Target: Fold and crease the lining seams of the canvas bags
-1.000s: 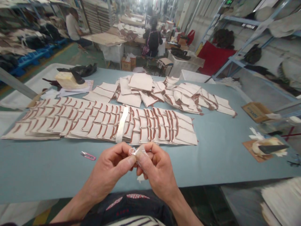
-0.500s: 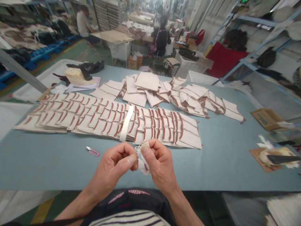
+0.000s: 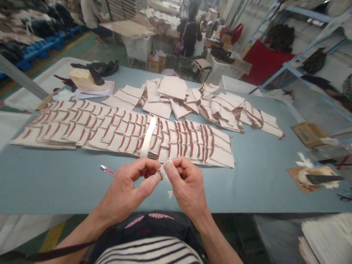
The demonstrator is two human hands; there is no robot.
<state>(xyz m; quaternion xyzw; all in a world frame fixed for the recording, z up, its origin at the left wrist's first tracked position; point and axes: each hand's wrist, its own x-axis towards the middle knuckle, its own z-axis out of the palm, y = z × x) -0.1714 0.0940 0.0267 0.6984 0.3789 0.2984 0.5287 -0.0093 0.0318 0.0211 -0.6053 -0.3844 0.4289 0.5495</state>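
Note:
Just in front of a long row of overlapping cream pieces (image 3: 93, 128) with brown edging, my left hand (image 3: 129, 187) and my right hand (image 3: 187, 187) meet. Both pinch a small crumpled white piece (image 3: 165, 173) between thumb and fingers. A bit of white hangs below it by my right hand. Across the row lies a pale strip (image 3: 148, 137). Pink-handled thread snips (image 3: 107, 170) rest on the blue table (image 3: 247, 190), left of my left hand.
Loose cream pieces (image 3: 172, 88) are heaped behind the row. A yellowish block (image 3: 85, 80) stands at the back left. On the right are a cardboard box (image 3: 308, 134) and a taped roll on a brown board (image 3: 301, 179). Two people are in the background.
The view has tilted down slightly. The white piece between my hands looks smaller and more bunched up, and my fingertips are closer together.

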